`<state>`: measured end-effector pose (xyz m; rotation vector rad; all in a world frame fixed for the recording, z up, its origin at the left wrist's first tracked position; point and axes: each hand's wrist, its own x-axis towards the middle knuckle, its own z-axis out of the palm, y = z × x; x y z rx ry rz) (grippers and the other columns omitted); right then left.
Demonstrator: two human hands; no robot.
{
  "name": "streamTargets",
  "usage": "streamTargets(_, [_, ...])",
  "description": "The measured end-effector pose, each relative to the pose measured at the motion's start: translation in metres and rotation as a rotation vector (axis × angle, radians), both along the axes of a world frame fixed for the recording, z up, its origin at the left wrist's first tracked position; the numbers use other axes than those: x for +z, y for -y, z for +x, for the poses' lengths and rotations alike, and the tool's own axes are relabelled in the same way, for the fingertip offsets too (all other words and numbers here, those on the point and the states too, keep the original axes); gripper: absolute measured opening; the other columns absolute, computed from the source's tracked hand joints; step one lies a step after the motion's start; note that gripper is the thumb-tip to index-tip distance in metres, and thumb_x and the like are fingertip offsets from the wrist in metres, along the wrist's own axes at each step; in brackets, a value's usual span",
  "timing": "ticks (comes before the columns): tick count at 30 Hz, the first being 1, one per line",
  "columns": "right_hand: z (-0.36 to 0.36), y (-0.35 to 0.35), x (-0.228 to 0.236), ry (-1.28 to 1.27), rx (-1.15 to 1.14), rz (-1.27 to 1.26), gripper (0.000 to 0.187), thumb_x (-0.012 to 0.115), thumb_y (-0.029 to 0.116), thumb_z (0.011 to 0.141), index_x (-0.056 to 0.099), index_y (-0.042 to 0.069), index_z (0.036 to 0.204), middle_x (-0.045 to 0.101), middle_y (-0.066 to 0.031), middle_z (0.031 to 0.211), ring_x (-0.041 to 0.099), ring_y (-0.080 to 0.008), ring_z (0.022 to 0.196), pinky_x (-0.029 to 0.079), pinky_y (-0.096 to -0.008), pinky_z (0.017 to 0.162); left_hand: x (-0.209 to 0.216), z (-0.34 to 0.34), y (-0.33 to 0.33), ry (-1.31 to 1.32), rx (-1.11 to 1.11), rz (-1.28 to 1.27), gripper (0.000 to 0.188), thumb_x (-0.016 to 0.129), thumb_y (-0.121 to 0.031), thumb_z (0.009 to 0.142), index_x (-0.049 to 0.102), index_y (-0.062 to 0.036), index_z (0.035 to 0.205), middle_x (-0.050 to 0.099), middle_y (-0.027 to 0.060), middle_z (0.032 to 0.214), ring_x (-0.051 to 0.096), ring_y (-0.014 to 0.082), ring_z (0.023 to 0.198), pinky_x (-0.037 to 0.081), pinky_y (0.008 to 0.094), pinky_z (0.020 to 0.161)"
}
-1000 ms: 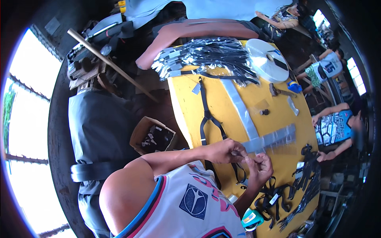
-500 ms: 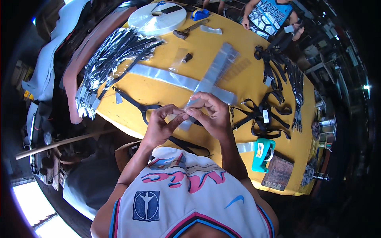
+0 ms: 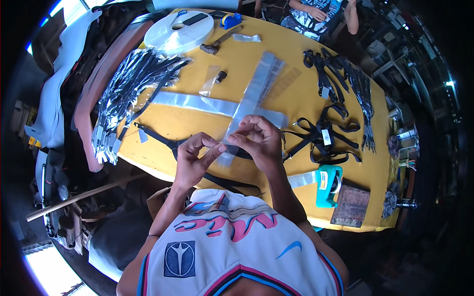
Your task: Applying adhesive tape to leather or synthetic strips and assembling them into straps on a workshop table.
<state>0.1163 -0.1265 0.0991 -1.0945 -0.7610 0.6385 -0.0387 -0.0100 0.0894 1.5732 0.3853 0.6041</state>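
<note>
My left hand [image 3: 196, 155] and my right hand [image 3: 257, 142] are close together over the near middle of the table. Thumb and forefinger of each pinch the end of a clear plastic sleeve [image 3: 226, 159]; its outline is hard to make out against the plastic behind. Beyond my fingers, a stack of long clear plastic sleeves [image 3: 256, 81] lies across another flat clear strip [image 3: 195, 102]. Under and beside my hands runs a black strap harness [image 3: 160, 137] with a small white tag, partly hidden by them.
On the yellow table [image 3: 291, 44] are a black harness [image 3: 326, 136] at right, a teal tape dispenser [image 3: 326, 186], a bundle of wrapped black straps [image 3: 133, 84] at left, a white reel [image 3: 185, 37] and a hammer [image 3: 212, 47]. Another person [image 3: 316, 15] stands at the far side.
My hands have drawn slightly apart, still pinching the plastic. The whole view has shifted a little, and the person across the table has raised an arm.
</note>
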Motion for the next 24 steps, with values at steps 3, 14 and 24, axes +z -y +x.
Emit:
streamTargets(3, [0.002, 0.004, 0.005, 0.099, 0.015, 0.012, 0.035, 0.079, 0.001, 0.081, 0.060, -0.003, 0.110, 0.071, -0.0093, 0.085, 0.067, -0.0116, 0.088, 0.051, -0.0292, 0.083, 0.010, 0.006, 0.007, 0.079, 0.002, -0.078, 0.007, 0.074, -0.004, 0.087, 0.070, -0.0003, 0.091, 0.069, 0.0059, 0.087, 0.063, 0.0119, 0.085, 0.048, 0.0269, 0.080])
streamTargets(14, [-0.002, 0.008, 0.019, 0.336, 0.032, -0.069, 0.037, 0.077, 0.002, 0.083, 0.062, -0.004, 0.116, 0.074, -0.0111, 0.093, 0.070, -0.0153, 0.092, 0.050, -0.0333, 0.091, 0.045, 0.009, 0.003, -0.001, 0.074, 0.375, 0.012, 0.069, -0.002, 0.089, 0.072, 0.0012, 0.100, 0.072, 0.0143, 0.097, 0.068, 0.0228, 0.085, 0.052, 0.0313, 0.079])
streamTargets(24, [-0.002, 0.011, 0.020, 0.431, -0.081, -0.035, 0.040, 0.080, 0.005, 0.080, 0.062, -0.001, 0.115, 0.074, -0.0104, 0.091, 0.070, -0.0147, 0.088, 0.051, -0.0321, 0.090, 0.041, 0.002, 0.008, -0.032, 0.129, 0.503, 0.007, 0.072, -0.002, 0.086, 0.070, 0.0025, 0.091, 0.072, 0.0126, 0.087, 0.068, 0.0198, 0.083, 0.051, 0.0291, 0.076])
